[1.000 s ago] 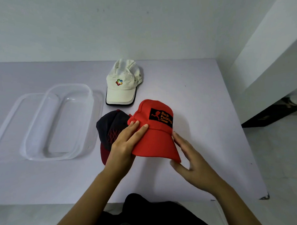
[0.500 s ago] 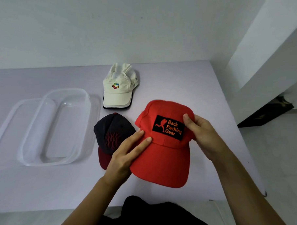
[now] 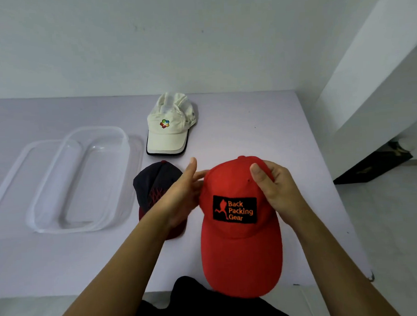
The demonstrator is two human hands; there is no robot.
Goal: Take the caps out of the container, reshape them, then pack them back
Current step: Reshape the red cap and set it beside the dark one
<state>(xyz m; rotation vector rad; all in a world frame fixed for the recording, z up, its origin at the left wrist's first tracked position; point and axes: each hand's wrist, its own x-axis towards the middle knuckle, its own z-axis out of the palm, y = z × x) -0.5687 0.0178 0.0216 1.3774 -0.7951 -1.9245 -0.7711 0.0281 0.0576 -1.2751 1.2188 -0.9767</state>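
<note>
Reshaping was judged in hand. The red cap (image 3: 239, 228) was held at lower centre of the frame. The right hand (image 3: 276, 190) gripped its crown, thumb on top. The left hand (image 3: 180, 197) pressed near-straight fingers against the crown's left side. The container (image 3: 127, 147), at left, held no caps. Next move: round the crown evenly, then pack.

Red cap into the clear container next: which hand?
Probably the left hand: the clear container lies on its side of the red cap. The right hand grips the crown but would reach across.
</note>
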